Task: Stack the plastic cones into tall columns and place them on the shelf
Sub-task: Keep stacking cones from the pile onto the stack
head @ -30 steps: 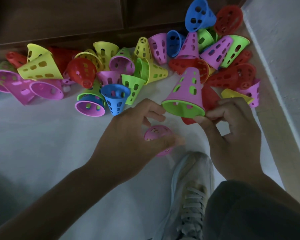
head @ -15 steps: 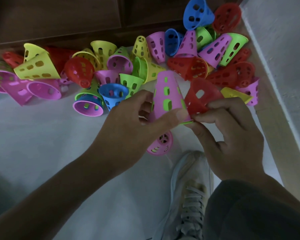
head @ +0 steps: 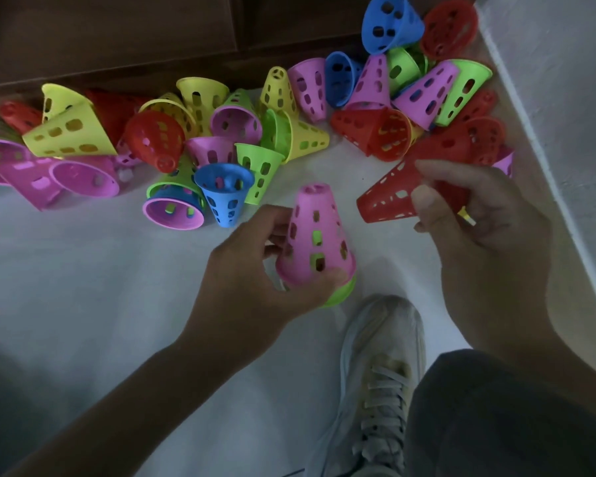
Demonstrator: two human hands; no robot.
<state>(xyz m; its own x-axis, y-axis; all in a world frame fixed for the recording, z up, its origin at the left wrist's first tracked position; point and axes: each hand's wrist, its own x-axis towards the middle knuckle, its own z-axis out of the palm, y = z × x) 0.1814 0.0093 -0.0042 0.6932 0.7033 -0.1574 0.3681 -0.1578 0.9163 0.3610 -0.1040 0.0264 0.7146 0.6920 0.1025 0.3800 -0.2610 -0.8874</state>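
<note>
Dim light over the pale floor (head: pixel 83 287) blurs the cone pile (head: pixel 221 132) by the dark cabinet. Our left hand (head: pixel 252 270) grasps a pink cone (head: pixel 315 235) nested over a green one (head: pixel 341 296), tip up and away; its base is hidden. Our right hand (head: pixel 479 218) pinches a red cone (head: pixel 386 197) lying sideways, tip pointing left, wide end covered by fingers (head: pixel 427 201).

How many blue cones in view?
3: one blue cone at top of pile, one just below-left of it, one upside down near the pile's front. Others may be hidden, e.g. nested inside.
</note>
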